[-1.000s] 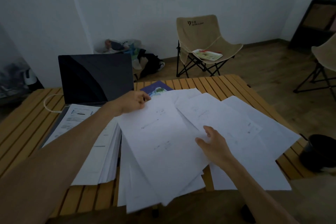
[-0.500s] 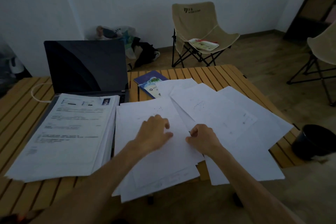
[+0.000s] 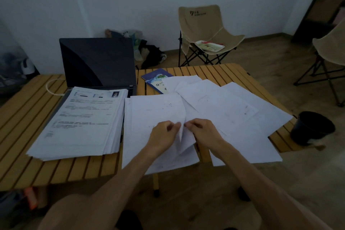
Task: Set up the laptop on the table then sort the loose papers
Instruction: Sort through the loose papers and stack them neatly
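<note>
1. Two hands now meet over the loose papers near the tabletop's front edge: the left hand and right hand both pinch one sheet's raised edge, closer together than half a second ago.
2. Laptop stands open at the back left, unmoved.
3. Printed stack lies on its keyboard.
4. Blue booklet sits behind the papers on the table.
</note>
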`<control>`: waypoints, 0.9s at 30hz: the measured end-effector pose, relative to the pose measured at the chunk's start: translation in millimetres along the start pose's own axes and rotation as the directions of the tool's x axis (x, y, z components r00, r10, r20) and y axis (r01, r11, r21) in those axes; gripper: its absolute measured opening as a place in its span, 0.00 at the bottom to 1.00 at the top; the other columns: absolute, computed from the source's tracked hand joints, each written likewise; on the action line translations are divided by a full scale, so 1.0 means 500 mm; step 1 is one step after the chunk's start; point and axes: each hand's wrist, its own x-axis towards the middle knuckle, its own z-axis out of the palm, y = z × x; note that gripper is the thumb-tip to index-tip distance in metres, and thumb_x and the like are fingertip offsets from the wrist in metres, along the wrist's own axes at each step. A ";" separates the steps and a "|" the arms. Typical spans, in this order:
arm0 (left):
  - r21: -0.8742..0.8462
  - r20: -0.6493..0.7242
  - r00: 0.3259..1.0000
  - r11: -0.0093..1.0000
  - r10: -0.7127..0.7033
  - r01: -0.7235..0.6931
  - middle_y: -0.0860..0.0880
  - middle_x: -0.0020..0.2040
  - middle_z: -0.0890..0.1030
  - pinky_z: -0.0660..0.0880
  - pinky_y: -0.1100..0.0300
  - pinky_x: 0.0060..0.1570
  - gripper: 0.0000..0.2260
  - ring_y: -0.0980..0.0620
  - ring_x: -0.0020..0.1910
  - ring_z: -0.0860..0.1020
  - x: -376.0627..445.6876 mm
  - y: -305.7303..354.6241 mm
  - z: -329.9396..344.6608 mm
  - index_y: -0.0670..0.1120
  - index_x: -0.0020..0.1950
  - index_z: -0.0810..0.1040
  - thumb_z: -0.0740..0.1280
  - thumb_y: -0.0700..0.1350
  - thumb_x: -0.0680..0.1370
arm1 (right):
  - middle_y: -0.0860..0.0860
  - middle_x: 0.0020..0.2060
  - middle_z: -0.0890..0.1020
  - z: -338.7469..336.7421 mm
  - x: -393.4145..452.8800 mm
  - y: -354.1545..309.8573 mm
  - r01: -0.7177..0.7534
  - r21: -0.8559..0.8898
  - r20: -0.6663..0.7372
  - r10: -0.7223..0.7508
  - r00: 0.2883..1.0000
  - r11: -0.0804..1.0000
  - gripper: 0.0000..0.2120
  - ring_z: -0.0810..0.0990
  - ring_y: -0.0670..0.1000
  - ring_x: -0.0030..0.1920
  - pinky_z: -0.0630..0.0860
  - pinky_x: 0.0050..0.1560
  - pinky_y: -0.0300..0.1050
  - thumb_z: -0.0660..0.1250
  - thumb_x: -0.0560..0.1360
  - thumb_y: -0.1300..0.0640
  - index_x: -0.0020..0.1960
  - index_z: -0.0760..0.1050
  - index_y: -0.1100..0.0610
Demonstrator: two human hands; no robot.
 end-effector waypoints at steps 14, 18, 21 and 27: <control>-0.033 0.094 0.987 0.990 -0.132 0.136 0.49 0.40 0.80 0.71 0.59 0.40 0.09 0.50 0.43 0.76 0.032 0.014 -0.031 0.42 0.42 0.82 0.67 0.45 0.77 | 0.48 0.56 0.81 0.002 -0.011 0.034 0.030 -0.076 0.043 -0.026 0.999 0.997 0.14 0.78 0.48 0.55 0.75 0.53 0.39 0.70 0.78 0.55 0.63 0.81 0.51; -0.412 0.192 0.963 0.875 -0.188 0.253 0.44 0.52 0.79 0.77 0.51 0.51 0.06 0.46 0.50 0.77 0.010 0.023 -0.115 0.43 0.50 0.80 0.65 0.43 0.80 | 0.47 0.53 0.82 -0.011 -0.001 0.044 -0.022 -0.070 -0.033 0.020 0.999 0.997 0.13 0.78 0.42 0.48 0.74 0.46 0.32 0.70 0.78 0.55 0.62 0.81 0.53; -0.627 0.248 0.939 0.699 -0.239 0.344 0.41 0.56 0.79 0.78 0.42 0.55 0.10 0.40 0.55 0.79 -0.009 -0.001 -0.184 0.45 0.58 0.77 0.65 0.47 0.80 | 0.46 0.48 0.81 -0.014 0.003 0.047 -0.040 -0.092 -0.040 0.036 0.999 0.995 0.12 0.77 0.39 0.44 0.69 0.41 0.27 0.71 0.77 0.58 0.60 0.82 0.54; -0.808 0.298 0.934 0.468 -0.200 0.358 0.40 0.51 0.82 0.80 0.49 0.41 0.15 0.42 0.46 0.81 -0.015 -0.023 -0.208 0.41 0.64 0.75 0.62 0.47 0.80 | 0.50 0.49 0.82 -0.014 0.004 0.042 -0.063 -0.085 -0.053 0.059 0.997 0.994 0.14 0.80 0.48 0.48 0.73 0.41 0.35 0.70 0.77 0.57 0.62 0.77 0.55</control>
